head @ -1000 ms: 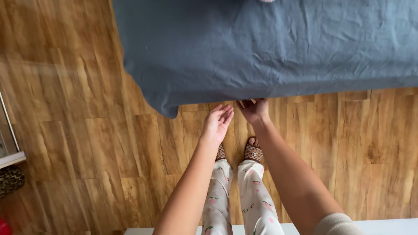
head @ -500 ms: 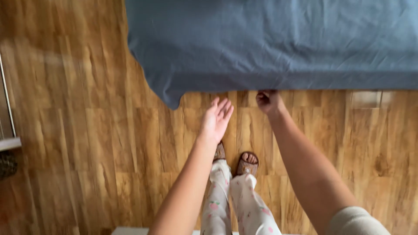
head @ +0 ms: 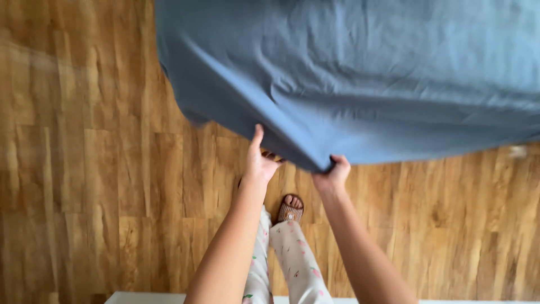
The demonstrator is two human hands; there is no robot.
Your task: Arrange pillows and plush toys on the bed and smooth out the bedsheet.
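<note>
Wooden plank floor (head: 84, 169), warm brown, fills the lower and left parts of the view. Motion blur along left side.

Blue sheet (head: 365, 79), large, wrinkled, spans upper frame from left of centre to right edge. Lifted off the floor; lower hem sags to a low point near centre, just above the hands. Left corner of hem curves up toward top left.

Two bare forearms rise from bottom centre toward the hem.

Right hand (head: 333, 173): fingers (head: 341, 162) curled shut around the hem at its lowest point, cloth bunched in the grip. Firm hold.

Left hand (head: 260, 160): pressed against the hem just left of the right hand. Thumb or finger (head: 258, 132) points straight up along the cloth face; the other fingers go behind the fabric. Touching the sheet, hand partly open; cannot tell whether it truly pinches the cloth.

Hands near each other, not touching.

Below, between the arms: legs in pale trousers (head: 292, 259) with small pink-and-green print. One foot in brown woven sandal (head: 290, 209) on the floor, directly under the hands. Second foot hidden behind left arm.

White strip of an edge (head: 146, 297) at bottom of frame.
</note>
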